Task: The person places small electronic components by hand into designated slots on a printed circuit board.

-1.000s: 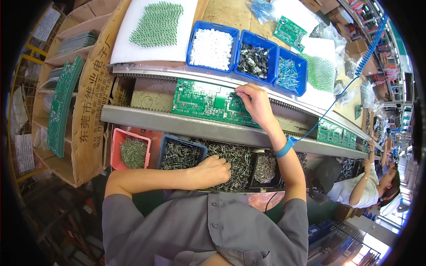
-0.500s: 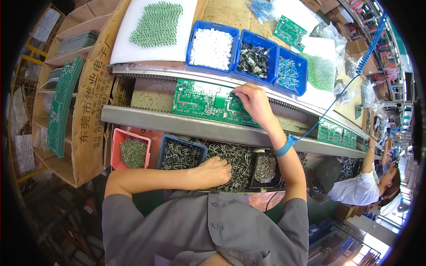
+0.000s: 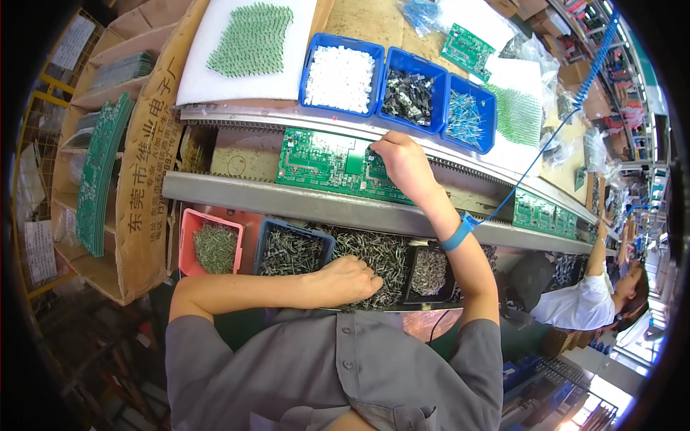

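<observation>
A green circuit board (image 3: 320, 161) lies on the conveyor rail in front of me. My right hand (image 3: 402, 164) rests on the board's right part, fingers bent down onto it; a blue wrist strap (image 3: 457, 233) with a coiled blue cord sits on that wrist. Whether a small part is pinched in those fingers cannot be told. My left hand (image 3: 348, 280) is low, fingers curled into a black tray of small dark components (image 3: 377, 258), apparently gathering some.
Near trays: a pink bin (image 3: 188, 228), a blue bin (image 3: 267, 231), a black bin (image 3: 429, 271). Beyond the rail, three blue bins (image 3: 410, 59) and white foam pads studded with green parts (image 3: 251, 39). More boards (image 3: 543, 213) lie right; another worker (image 3: 586, 302) sits there. Cardboard boxes (image 3: 147, 172) stand left.
My right hand has shifted slightly left on the board. The left hand stays in the component tray, barely moving.
</observation>
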Motion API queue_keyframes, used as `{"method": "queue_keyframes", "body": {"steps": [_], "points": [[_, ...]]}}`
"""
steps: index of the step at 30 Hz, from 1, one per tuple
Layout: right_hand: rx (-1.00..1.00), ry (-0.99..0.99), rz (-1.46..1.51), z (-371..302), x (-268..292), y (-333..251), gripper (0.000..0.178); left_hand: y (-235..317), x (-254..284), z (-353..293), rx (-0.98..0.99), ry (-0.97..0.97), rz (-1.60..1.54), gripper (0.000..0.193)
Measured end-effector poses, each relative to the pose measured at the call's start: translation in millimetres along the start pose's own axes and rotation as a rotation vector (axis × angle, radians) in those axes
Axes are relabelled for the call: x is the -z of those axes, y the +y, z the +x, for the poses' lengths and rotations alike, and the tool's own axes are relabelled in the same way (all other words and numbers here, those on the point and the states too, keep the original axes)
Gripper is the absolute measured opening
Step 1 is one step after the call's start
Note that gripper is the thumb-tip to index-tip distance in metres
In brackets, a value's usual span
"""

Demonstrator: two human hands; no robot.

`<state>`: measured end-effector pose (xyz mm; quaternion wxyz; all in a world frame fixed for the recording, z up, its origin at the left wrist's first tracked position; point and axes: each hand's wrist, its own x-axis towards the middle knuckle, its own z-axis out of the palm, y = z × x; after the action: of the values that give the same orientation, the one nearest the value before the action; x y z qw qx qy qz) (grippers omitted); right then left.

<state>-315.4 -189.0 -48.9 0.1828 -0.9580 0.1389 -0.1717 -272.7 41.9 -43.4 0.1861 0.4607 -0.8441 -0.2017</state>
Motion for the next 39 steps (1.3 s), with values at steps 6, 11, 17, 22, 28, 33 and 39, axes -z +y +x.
{"method": "queue_keyframes", "body": {"steps": [6,11,17,22,28,33,39], "points": [[-0.115,-0.013,0.198,-9,28,-8,0.027,1,9,2,0.008,0.004,-0.056,0.005],[-0.231,0.171,0.219,-33,90,-26,0.022,-4,10,-2,-0.012,-0.065,-0.098,0.008],[-0.265,-0.121,0.326,-89,125,-61,0.012,-5,27,-1,0.048,-0.144,-0.197,0.012],[-0.084,-0.464,0.362,-122,71,-96,0.021,-15,46,-9,0.117,-0.092,-0.227,0.01],[0.003,-0.363,0.079,-141,13,-123,0.016,-30,68,-27,0.24,0.158,-0.383,0.012],[0.027,-0.384,0.116,-146,5,-121,0.008,-44,89,-42,0.461,0.319,-0.476,0.012],[0.019,-0.384,0.144,-147,1,-121,0.009,-77,93,-50,0.637,0.464,-0.492,0.012]]}}
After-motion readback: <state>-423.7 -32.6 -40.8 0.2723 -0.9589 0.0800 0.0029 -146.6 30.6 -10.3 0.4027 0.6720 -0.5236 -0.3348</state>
